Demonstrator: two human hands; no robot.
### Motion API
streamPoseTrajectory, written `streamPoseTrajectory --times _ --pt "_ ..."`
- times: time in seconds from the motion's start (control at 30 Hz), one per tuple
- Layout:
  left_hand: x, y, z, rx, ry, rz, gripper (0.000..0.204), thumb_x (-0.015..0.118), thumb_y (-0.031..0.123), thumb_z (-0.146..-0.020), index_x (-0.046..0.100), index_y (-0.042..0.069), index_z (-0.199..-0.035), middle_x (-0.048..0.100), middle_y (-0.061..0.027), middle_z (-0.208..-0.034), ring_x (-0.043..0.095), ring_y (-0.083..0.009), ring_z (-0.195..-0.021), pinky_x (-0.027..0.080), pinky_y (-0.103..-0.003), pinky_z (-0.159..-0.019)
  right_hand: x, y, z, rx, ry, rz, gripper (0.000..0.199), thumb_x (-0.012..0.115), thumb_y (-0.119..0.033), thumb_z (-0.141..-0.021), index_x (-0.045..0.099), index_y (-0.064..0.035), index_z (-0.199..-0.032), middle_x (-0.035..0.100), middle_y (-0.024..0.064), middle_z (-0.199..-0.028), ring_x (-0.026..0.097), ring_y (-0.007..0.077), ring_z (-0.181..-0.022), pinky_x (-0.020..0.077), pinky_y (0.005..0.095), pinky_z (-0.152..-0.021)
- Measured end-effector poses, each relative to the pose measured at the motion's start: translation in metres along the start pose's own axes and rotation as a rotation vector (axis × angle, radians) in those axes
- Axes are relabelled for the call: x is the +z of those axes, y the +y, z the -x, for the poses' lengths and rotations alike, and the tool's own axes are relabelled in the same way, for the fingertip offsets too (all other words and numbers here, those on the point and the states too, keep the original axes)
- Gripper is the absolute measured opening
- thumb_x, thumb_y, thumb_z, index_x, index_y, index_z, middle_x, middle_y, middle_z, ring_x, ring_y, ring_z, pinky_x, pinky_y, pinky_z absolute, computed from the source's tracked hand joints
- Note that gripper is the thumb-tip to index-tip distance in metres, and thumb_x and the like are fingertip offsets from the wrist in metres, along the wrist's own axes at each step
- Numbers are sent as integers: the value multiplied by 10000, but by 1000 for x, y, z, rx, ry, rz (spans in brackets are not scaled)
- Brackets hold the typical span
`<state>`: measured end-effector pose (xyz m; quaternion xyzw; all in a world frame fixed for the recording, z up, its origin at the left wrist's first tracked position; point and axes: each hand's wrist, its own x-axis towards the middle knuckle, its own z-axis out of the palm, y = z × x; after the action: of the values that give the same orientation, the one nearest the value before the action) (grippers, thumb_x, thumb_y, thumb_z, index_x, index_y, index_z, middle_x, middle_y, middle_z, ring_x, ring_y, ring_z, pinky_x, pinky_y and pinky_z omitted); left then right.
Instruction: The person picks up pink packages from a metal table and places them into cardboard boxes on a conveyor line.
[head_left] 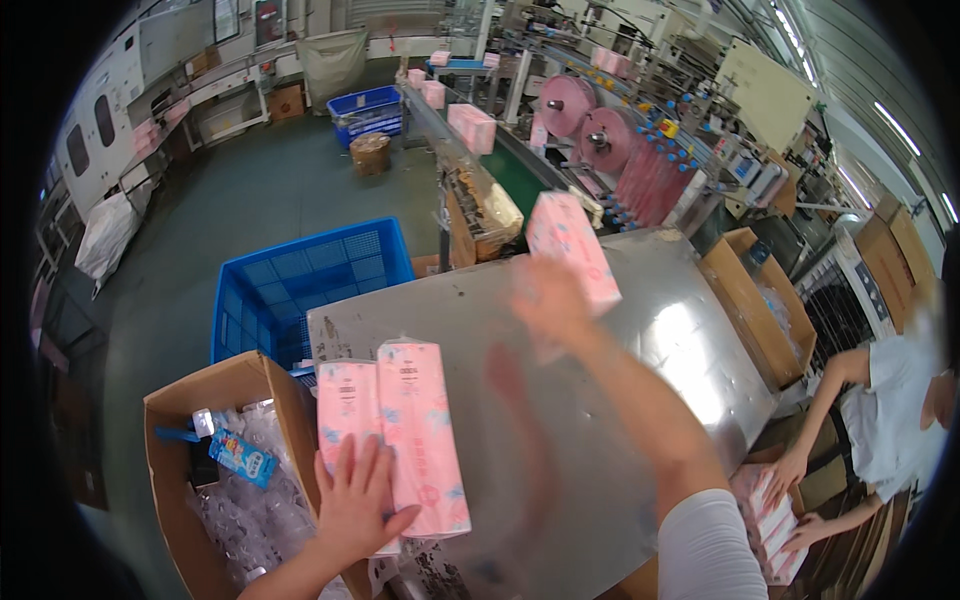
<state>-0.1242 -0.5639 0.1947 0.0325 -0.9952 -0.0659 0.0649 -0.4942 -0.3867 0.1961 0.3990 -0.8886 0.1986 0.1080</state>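
Two pink packs of tissues lie side by side on the metal table (610, 440): a left pack (348, 400) and a right pack (425, 440). My left hand (360, 495) rests flat on the left pack, fingers spread, the thumb reaching the right pack's edge. Farther off, my right hand (552, 305) is at the near left side of another pink tissue pack (572, 245), where the conveyor meets the table. Motion blurs its fingers, so whether they grip that pack is unclear.
A cardboard box (165, 440) of clear plastic film and a blue basket (310, 265) stand left of the table. More packs ride the conveyor (525, 180) beyond. At right are another box (765, 320) and a co-worker's hands (790, 475) on pink packs.
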Motion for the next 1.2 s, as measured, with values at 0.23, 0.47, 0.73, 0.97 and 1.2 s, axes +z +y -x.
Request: streamPoseTrajectory --times 0.23,0.47,0.73,0.97,1.2 --pt "5 11 -26 74 92 50 700 571 546 -766 492 39 -1243 398 -180 -1358 327 -393 -1268 169 -693 -949 -27 94 40 693 -215 -4 963 648 -395 -674 149 -82 -1435 447 263 -1274 484 394 -1137 384 463 -965" --pt "13 22 -36 48 92 35 732 606 504 -755 458 15 -1280 356 -184 -1397 286 -403 -1299 111 -656 -992 -27 -95 174 402 -645 -172 1076 645 -576 -701 43 -95 -1453 421 293 -1286 490 442 -1124 415 439 -943" --pt "-16 12 -36 123 127 347 642 622 415 -775 486 -13 -1235 391 -185 -1368 306 -392 -1294 104 -628 -1027 -76 -56 118 236 -439 -197 560 591 -386 -819 483 -31 -1238 612 181 -1064 615 334 -907 483 424 -787" --pt "-104 64 -56 1056 -123 2050 1004 298 743 -744 354 -75 -1323 387 -222 -1354 345 -355 -1267 256 -465 -1027 -43 55 3 100 45 453 604 638 -404 -736 498 -62 -1214 505 181 -1241 470 366 -1145 389 515 -903" --pt "-97 66 -60 1441 -242 1871 1343 188 938 -537 314 -171 -1283 327 -317 -1354 320 -416 -1268 257 -496 -1017 -9 80 10 567 -320 570 930 663 -466 -651 241 -115 -1402 448 212 -1260 375 357 -1232 313 511 -983"
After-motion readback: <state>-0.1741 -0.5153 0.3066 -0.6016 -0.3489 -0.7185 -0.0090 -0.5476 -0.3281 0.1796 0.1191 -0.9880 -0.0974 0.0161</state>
